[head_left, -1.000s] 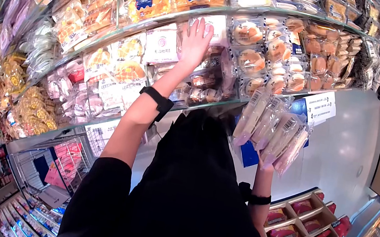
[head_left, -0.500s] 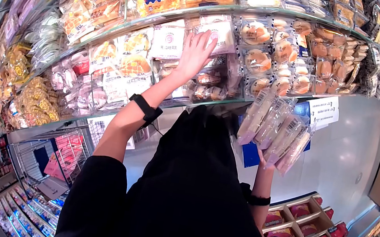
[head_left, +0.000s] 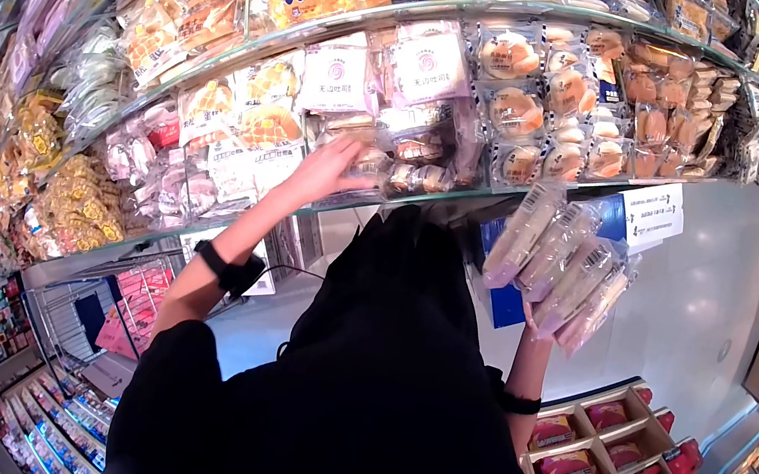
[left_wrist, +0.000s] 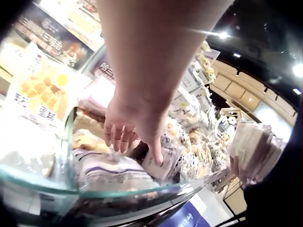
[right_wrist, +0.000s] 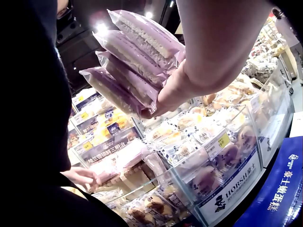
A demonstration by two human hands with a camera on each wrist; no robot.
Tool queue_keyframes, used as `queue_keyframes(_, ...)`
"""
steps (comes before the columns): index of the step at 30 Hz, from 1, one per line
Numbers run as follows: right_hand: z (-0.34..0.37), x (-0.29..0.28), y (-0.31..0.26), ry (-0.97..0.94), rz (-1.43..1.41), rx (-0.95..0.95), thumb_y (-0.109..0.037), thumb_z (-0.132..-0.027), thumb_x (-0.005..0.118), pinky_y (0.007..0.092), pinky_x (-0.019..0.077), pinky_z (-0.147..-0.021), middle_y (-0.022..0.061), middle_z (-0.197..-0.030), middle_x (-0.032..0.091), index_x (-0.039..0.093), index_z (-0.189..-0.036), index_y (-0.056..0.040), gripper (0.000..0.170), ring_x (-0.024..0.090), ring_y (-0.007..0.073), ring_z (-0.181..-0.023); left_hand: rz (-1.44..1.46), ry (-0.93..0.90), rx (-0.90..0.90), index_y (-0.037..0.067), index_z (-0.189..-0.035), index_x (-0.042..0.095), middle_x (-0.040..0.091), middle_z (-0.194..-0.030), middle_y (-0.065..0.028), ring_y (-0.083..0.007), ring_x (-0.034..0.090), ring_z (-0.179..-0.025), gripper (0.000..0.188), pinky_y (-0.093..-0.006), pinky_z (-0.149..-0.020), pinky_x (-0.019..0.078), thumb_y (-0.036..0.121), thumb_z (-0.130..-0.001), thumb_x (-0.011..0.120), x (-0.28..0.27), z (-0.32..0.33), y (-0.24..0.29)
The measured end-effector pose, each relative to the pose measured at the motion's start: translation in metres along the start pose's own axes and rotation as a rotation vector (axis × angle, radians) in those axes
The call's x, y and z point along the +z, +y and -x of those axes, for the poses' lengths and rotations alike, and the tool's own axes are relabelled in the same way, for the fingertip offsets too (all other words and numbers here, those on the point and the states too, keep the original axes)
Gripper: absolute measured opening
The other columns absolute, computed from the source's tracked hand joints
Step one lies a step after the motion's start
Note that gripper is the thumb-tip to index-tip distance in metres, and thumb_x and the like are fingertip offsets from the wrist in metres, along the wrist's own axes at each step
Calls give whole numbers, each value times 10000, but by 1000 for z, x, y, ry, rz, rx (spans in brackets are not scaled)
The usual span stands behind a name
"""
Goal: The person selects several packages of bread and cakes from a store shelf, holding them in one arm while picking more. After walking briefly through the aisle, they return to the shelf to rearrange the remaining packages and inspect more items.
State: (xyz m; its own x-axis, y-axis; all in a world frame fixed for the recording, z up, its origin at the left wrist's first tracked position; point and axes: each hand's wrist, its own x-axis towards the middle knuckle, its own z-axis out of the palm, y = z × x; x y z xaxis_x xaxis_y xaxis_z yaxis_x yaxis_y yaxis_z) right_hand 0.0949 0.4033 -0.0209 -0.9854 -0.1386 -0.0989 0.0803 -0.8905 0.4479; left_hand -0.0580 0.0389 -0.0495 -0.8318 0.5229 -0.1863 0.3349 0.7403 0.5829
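Observation:
My left hand (head_left: 325, 172) reaches over the glass-fronted bin, fingers pointing at the wrapped buns (head_left: 415, 180). In the left wrist view, that hand (left_wrist: 135, 125) hangs with loosely bent fingers above a clear packet with purple stripes (left_wrist: 111, 168). Two white-and-purple packs of toast (head_left: 335, 75) stand side by side just beyond it. My right hand (head_left: 539, 324) holds several flat packs of sliced bread (head_left: 557, 268) fanned out, away from the shelf. From the right wrist, the hand (right_wrist: 175, 90) grips the lower ends of these purple-tinted clear packs (right_wrist: 137, 59).
Tiered glass shelves (head_left: 580, 19) of wrapped bread curve across the front. A blue box (head_left: 505, 305) and white sign (head_left: 652, 219) are near the right hand. A wire cart (head_left: 72, 310) stands at lower left, a divided crate (head_left: 572, 413) of red packs at lower right.
My left hand has drawn back and down from the right toast pack to the bin's front, uncovering that pack. My right hand keeps hold of the bread packs, nearly in place.

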Motion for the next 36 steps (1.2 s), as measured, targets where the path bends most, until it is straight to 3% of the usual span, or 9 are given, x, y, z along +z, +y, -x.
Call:
queue_keyframes(4,10,-2,-1,17,-5,-6,-427,-878,368,456,193,-1039,53,-1385,314,313,-1335,-128,549,368,230,-1226,-323,-47,68,11,-1098,417,465,-1030,-150,-311,474,-968,697,-394,-801,402,463,-642,690,23,43,-31)
queue_keyframes(12,10,-7,-1,19,-6,8,-433,-876,370,456,202,-1034,56,-1381,317,314,-1333,-125,554,371,231,-1223,-61,-36,-82,28,-1149,384,512,-1020,-202,-337,517,-969,626,-397,-820,415,311,-689,701,7,33,-12)
queue_keyframes(14,9,-8,0,18,-10,3,-434,-875,370,456,204,-1033,57,-1380,318,314,-1333,-125,556,372,231,-1222,382,47,-265,14,-1125,377,553,-966,-229,-365,563,-890,565,-407,-772,442,302,-734,665,0,15,9)
queue_keyframes(15,8,-9,0,15,-10,0,-435,-875,371,455,205,-1033,57,-1380,319,314,-1333,-124,556,373,232,-1222,317,68,-212,-1,-1094,395,564,-966,-228,-310,584,-871,541,-371,-743,450,361,-773,636,5,0,7)
queue_keyframes(21,7,-9,2,4,9,1,-439,-873,372,455,212,-1029,59,-1377,322,315,-1332,-123,560,375,233,-1219,18,-88,-362,-145,-951,490,584,-824,-294,-389,593,-783,595,-413,-697,471,388,-722,622,56,-110,5)
queue_keyframes(24,12,-9,2,7,17,-8,-442,-873,373,455,215,-1027,60,-1375,323,315,-1331,-122,562,376,233,-1218,117,-282,-522,-69,-1018,570,574,-1030,-248,-351,569,-960,449,-414,-801,461,300,-765,542,48,-150,14)
queue_keyframes(30,22,-8,0,3,20,-32,-446,-871,374,454,222,-1024,63,-1373,326,316,-1330,-120,566,379,234,-1215,-150,-368,-423,-51,-977,602,568,-1058,-240,-306,568,-1001,432,-400,-827,449,320,-794,476,56,-179,9)
queue_keyframes(34,25,-9,0,-3,9,-42,-449,-870,375,454,226,-1022,64,-1371,327,316,-1330,-119,569,380,235,-1213,-329,-283,-418,-61,-1192,435,561,-1075,-235,-289,589,-962,651,-392,-836,448,317,-708,650,69,-172,2)
queue_keyframes(36,25,-9,0,-1,8,-41,-450,-870,375,453,228,-1020,65,-1370,328,316,-1329,-118,570,381,235,-1213,-175,-254,-380,-60,-1230,359,533,-1117,-238,-305,566,-985,799,-379,-816,462,296,-623,738,111,-184,-53)
